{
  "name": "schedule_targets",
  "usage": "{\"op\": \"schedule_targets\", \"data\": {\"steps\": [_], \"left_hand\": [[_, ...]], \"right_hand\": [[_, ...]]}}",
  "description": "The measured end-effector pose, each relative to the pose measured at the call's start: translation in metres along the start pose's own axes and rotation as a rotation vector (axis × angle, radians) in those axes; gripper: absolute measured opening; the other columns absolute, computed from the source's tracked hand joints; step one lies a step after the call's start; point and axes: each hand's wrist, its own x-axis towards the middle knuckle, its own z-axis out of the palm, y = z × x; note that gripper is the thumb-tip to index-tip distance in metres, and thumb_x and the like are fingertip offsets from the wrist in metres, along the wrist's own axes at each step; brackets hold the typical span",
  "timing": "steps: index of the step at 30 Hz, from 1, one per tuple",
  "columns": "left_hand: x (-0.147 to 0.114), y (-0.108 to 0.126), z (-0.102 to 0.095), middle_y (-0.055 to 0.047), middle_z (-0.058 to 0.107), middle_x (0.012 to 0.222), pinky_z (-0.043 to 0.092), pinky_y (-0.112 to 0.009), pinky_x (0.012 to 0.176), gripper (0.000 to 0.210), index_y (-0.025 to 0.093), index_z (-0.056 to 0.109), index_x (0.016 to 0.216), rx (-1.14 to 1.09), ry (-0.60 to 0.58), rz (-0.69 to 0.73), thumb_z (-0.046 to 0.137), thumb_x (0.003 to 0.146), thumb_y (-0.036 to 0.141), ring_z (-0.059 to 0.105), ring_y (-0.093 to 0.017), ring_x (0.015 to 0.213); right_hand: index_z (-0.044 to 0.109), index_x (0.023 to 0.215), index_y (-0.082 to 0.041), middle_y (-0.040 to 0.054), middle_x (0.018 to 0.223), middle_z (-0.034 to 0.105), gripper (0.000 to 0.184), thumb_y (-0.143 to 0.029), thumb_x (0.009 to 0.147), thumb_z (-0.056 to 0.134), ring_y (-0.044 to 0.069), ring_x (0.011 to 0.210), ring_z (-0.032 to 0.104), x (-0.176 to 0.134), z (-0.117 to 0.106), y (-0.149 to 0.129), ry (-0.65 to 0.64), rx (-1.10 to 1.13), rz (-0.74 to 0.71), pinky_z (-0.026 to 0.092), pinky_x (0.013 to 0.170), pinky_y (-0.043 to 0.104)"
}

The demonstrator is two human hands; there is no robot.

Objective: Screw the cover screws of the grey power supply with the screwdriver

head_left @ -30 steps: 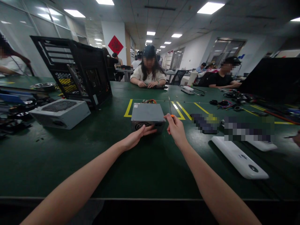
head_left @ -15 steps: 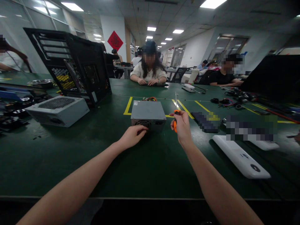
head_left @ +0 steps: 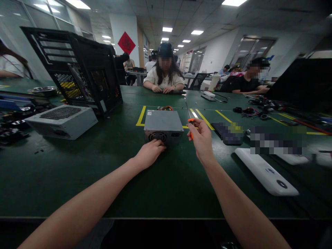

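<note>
the green bench (head_left: pixel 181 193) spans the view, its near edge running beneath both forearms. toward its left edge stands a black computer case (head_left: pixel 77 65), with a mesh-topped metal box (head_left: pixel 74 121) lying just on the near side of it. toward the right edge lies a white oblong device (head_left: pixel 259 169), slanting to the near right corner. the grey power supply (head_left: pixel 163 121) sits around the middle, well in from the near edge, its fan side facing that way. the left hand (head_left: pixel 152 151) has its fingers bent at the lower front of the power supply; whether they grip it i cannot tell. the right hand (head_left: pixel 203 140), near the unit's right side, is closed around an orange-handled screwdriver (head_left: pixel 191 120), shaft pointing up. coloured wires (head_left: pixel 166 108) show behind the unit, and a small white label (head_left: pixel 149 113) marks its far left corner
</note>
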Motion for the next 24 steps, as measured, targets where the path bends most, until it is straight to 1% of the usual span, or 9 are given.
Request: {"op": "schedule_targets", "data": {"steps": [6, 8, 10, 13, 15, 18, 20, 21, 24], "left_hand": [[0.0, 0.004, -0.006, -0.009, 0.057, 0.096, 0.044, -0.031, 0.074, 0.025, 0.017, 0.063, 0.094, 0.044, -0.025, -0.076, 0.039, 0.087, 0.018, 0.051, -0.022, 0.092], [0.0, 0.005, -0.008, -0.009, 0.057, 0.095, 0.043, -0.031, 0.072, 0.023, 0.017, 0.062, 0.092, 0.012, -0.003, -0.096, 0.04, 0.086, 0.019, 0.052, -0.022, 0.09], [-0.001, 0.006, -0.01, -0.007, 0.057, 0.095, 0.043, -0.03, 0.07, 0.018, 0.018, 0.06, 0.091, -0.102, 0.059, -0.136, 0.044, 0.084, 0.02, 0.053, -0.02, 0.087], [-0.001, 0.005, -0.016, -0.004, 0.058, 0.092, 0.044, -0.028, 0.067, 0.012, 0.019, 0.057, 0.09, -0.427, 0.211, -0.261, 0.05, 0.082, 0.024, 0.055, -0.016, 0.08], [0.001, 0.004, -0.022, -0.002, 0.058, 0.083, 0.045, -0.026, 0.064, 0.01, 0.018, 0.054, 0.087, -0.697, 0.324, -0.343, 0.053, 0.08, 0.025, 0.056, -0.014, 0.074], [0.004, 0.005, -0.032, 0.0, 0.057, 0.076, 0.045, -0.022, 0.061, 0.011, 0.017, 0.051, 0.082, -1.051, 0.451, -0.396, 0.057, 0.077, 0.024, 0.056, -0.011, 0.07], [0.005, 0.006, -0.039, 0.0, 0.059, 0.079, 0.045, -0.019, 0.06, 0.011, 0.015, 0.053, 0.082, -1.267, 0.492, -0.419, 0.059, 0.077, 0.022, 0.056, -0.009, 0.071], [0.005, 0.006, -0.042, -0.001, 0.06, 0.08, 0.046, -0.018, 0.06, 0.01, 0.015, 0.054, 0.083, -1.38, 0.505, -0.439, 0.059, 0.077, 0.021, 0.056, -0.008, 0.07], [0.005, 0.006, -0.048, -0.001, 0.061, 0.08, 0.047, -0.017, 0.06, 0.008, 0.013, 0.057, 0.084, -1.689, 0.542, -0.515, 0.058, 0.077, 0.017, 0.056, -0.006, 0.066]], "right_hand": [[0.059, 0.1, -0.021, 0.0027, 0.088, 0.06, 0.027, -0.029, 0.075, 0.053, 0.009, 0.06, 0.051, -0.003, 0.001, -0.004, -0.064, 0.013, 0.012, 0.038, 0.046, 0.021], [0.059, 0.104, -0.021, 0.0041, 0.094, 0.06, 0.031, -0.026, 0.074, 0.054, 0.011, 0.067, 0.053, -0.005, 0.002, -0.004, -0.059, 0.004, -0.022, 0.04, 0.052, 0.023], [0.058, 0.107, -0.022, 0.0048, 0.101, 0.06, 0.034, -0.026, 0.074, 0.055, 0.012, 0.073, 0.054, -0.007, 0.003, -0.005, -0.058, 0.0, -0.044, 0.043, 0.058, 0.025], [0.059, 0.104, -0.023, 0.0033, 0.098, 0.06, 0.031, -0.027, 0.073, 0.058, 0.012, 0.074, 0.054, -0.012, 0.006, -0.01, -0.107, 0.065, 0.015, 0.044, 0.063, 0.027], [0.06, 0.097, -0.022, 0.0012, 0.09, 0.061, 0.026, -0.029, 0.072, 0.06, 0.011, 0.072, 0.054, -0.015, 0.006, -0.016, -0.144, 0.152, 0.084, 0.044, 0.063, 0.026], [0.059, 0.087, -0.02, -0.0019, 0.075, 0.058, 0.019, -0.03, 0.071, 0.062, 0.009, 0.066, 0.053, -0.017, 0.004, -0.028, -0.129, 0.281, 0.148, 0.044, 0.061, 0.024], [0.058, 0.084, -0.02, -0.0024, 0.07, 0.056, 0.015, -0.032, 0.075, 0.059, 0.009, 0.062, 0.052, -0.018, 0.002, -0.035, -0.133, 0.337, 0.18, 0.043, 0.057, 0.023], [0.057, 0.083, -0.019, -0.002, 0.069, 0.057, 0.015, -0.032, 0.076, 0.056, 0.009, 0.061, 0.052, -0.019, 0.001, -0.038, -0.165, 0.356, 0.211, 0.042, 0.055, 0.023], [0.056, 0.082, -0.018, -0.0022, 0.068, 0.056, 0.013, -0.029, 0.075, 0.056, 0.008, 0.058, 0.05, -0.024, 0.004, -0.044, -0.333, 0.387, 0.345, 0.04, 0.052, 0.021]]}}
